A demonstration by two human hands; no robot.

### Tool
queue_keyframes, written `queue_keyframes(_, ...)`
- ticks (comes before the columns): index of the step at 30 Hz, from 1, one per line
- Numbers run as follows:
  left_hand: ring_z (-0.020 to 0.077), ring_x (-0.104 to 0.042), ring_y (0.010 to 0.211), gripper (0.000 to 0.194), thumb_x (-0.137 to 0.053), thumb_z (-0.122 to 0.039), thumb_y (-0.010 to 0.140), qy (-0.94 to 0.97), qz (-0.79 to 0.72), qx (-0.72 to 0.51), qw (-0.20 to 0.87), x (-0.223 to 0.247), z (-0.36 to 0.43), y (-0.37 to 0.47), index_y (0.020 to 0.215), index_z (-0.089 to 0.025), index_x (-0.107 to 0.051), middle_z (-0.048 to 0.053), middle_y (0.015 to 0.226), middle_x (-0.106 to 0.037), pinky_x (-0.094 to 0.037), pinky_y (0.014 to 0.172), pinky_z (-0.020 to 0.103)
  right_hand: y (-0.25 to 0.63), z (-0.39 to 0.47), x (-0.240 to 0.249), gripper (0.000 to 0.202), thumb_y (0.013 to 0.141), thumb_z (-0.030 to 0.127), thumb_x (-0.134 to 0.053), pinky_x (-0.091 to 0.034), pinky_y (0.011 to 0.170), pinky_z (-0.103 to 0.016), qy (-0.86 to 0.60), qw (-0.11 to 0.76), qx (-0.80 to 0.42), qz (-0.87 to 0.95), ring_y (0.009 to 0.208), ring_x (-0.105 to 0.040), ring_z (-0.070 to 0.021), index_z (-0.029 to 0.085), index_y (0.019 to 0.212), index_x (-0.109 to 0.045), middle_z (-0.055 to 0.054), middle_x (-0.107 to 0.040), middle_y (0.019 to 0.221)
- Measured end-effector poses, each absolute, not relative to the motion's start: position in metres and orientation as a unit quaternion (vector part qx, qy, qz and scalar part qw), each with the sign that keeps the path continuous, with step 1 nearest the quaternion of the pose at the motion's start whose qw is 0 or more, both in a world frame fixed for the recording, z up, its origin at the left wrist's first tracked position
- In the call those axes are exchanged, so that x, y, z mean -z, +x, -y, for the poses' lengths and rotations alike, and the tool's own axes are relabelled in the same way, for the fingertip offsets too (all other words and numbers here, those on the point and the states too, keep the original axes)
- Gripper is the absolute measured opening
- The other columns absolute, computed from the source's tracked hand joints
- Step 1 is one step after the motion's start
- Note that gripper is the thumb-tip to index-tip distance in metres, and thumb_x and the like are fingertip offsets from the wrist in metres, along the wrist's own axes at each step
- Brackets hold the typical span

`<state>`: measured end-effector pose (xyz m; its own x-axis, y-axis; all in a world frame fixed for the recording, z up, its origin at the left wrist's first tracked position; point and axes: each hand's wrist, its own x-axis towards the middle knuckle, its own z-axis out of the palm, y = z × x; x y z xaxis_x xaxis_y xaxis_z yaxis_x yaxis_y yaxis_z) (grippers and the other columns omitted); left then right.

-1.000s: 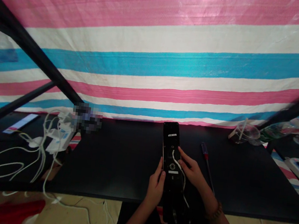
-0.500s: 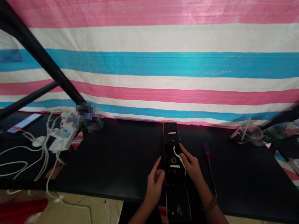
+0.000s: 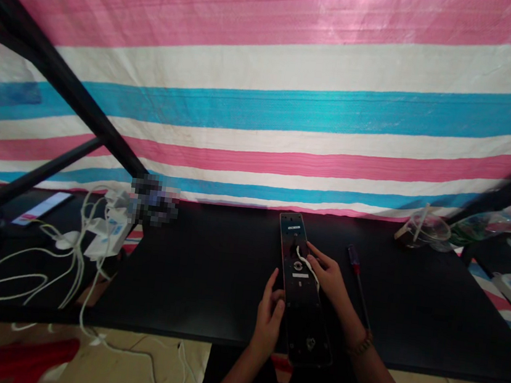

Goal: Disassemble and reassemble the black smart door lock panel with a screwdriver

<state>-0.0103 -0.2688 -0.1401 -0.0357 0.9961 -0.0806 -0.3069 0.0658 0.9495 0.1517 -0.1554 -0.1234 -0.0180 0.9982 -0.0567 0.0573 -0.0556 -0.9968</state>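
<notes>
A long, narrow black panel (image 3: pixel 303 312) with a thin pinkish rim extends from the tabletop out over its front edge. White labels, a round fitting and small metal parts show on its upward face. From a dark opening near its upper half a white cable (image 3: pixel 310 266) runs down toward the right edge. My left hand (image 3: pixel 269 320) grips the panel's left edge, index finger pointing along it and thumb near the rim. My right hand (image 3: pixel 326 278) holds the right edge beside the cable, its fingertips over the rim. The undersides of both grips are hidden.
A screwdriver (image 3: pixel 358 285) with a dark handle lies right of my right hand. Clear plastic cups (image 3: pixel 430 230) stand at the back right. White cables (image 3: pixel 75 250) and a white box (image 3: pixel 108 235) crowd the left. A striped sheet (image 3: pixel 292 121) hangs behind the black table (image 3: pixel 190 270).
The panel has tilted a little, its near end shifting up in view and its face catching more light. Both hands stay along its edges; my left hand has shifted slightly right.
</notes>
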Motion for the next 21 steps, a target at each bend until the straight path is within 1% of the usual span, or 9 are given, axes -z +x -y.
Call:
queue_keyframes(3,0.0233,-0.067,0.102,0.079,-0.054,-0.058,0.092,0.389,-0.447,-0.561,0.578,0.140,0.269,-0.011,0.156,-0.022,-0.024,0.009,0.111,-0.070,-0.051,0.094,0.039,0.151,0.154,0.122,0.066,0.080,0.050,-0.070,-0.051,0.059,-0.027,-0.525,0.465,-0.508,0.500,0.065,-0.063,-0.0165,0.011,0.133,-0.065,-0.008,-0.078,0.085)
queue_keyframes(10,0.0249,-0.068,0.104,0.080,-0.054,-0.060,0.092,0.389,-0.441,-0.558,0.586,0.139,0.269,-0.010,0.157,-0.024,-0.024,0.012,0.122,-0.067,-0.053,0.093,0.041,0.151,0.149,0.124,0.064,0.080,0.050,-0.068,-0.051,0.056,-0.027,-0.533,0.460,-0.500,0.503,0.064,-0.064,-0.0172,0.010,0.131,-0.066,-0.007,-0.078,0.081)
queue_keyframes(13,0.0265,-0.067,0.108,0.080,-0.055,-0.060,0.091,0.387,-0.435,-0.559,0.591,0.139,0.269,-0.010,0.156,-0.024,-0.025,0.014,0.126,-0.067,-0.052,0.096,0.043,0.151,0.149,0.126,0.063,0.081,0.051,-0.069,-0.052,0.058,-0.027,-0.531,0.462,-0.496,0.509,0.066,-0.065,-0.0180,0.012,0.130,-0.067,-0.007,-0.078,0.082)
queue_keyframes(17,0.0275,-0.067,0.111,0.081,-0.055,-0.062,0.090,0.389,-0.440,-0.555,0.589,0.138,0.269,-0.011,0.155,-0.023,-0.028,0.015,0.129,-0.066,-0.052,0.096,0.043,0.152,0.148,0.128,0.063,0.081,0.051,-0.069,-0.053,0.060,-0.028,-0.529,0.462,-0.496,0.511,0.067,-0.066,-0.0187,0.012,0.131,-0.067,-0.008,-0.078,0.084)
queue_keyframes(21,0.0267,-0.068,0.111,0.077,-0.054,-0.058,0.093,0.383,-0.430,-0.560,0.595,0.138,0.268,-0.011,0.155,-0.023,-0.026,0.015,0.129,-0.067,-0.052,0.096,0.042,0.153,0.147,0.133,0.064,0.082,0.052,-0.068,-0.055,0.062,-0.030,-0.526,0.464,-0.496,0.512,0.070,-0.068,-0.0202,0.012,0.132,-0.066,-0.008,-0.079,0.087)
